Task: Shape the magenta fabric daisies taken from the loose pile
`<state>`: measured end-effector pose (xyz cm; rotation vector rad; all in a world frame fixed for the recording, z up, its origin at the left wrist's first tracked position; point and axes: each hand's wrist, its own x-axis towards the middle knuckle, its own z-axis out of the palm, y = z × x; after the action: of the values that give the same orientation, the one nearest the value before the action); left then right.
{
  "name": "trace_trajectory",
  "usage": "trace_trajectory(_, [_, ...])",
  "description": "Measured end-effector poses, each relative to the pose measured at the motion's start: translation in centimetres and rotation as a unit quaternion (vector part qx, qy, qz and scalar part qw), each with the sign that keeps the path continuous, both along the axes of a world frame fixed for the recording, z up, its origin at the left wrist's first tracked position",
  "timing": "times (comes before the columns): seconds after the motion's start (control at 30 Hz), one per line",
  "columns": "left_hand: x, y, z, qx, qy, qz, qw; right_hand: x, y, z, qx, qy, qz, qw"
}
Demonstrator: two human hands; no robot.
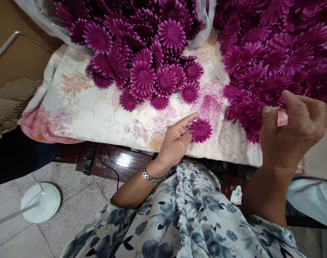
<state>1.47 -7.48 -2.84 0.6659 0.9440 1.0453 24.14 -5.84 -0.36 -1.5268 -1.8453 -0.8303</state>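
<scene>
Between the thumb and fingers of my left hand (176,139) is a single magenta artificial flower head (200,130), its petals spread and facing up. The index finger stretches out just behind it. My right hand (294,125) is raised at the front of the right-hand flower pile (270,61), its fingers curled and the thumb forward. A small pink patch (282,118) shows between its thumb and fingers; what it is I cannot make out. Farther back, a second pile of the same flower heads (143,75) spills from a clear plastic bag (206,21).
A flowered cloth (99,118) covers the work surface, with magenta specks (210,102) scattered between the piles. At the left stand a cardboard box (7,21) and a metal rod frame (17,34). A round white base (41,202) with a pole stands on the tiled floor.
</scene>
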Motion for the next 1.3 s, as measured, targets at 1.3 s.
trace_trajectory(1.3, [-0.2,0.1,0.2,0.103,0.152,-0.072,0.98,-4.9,-0.7,-1.0,-0.091,0.04,0.145,0.984])
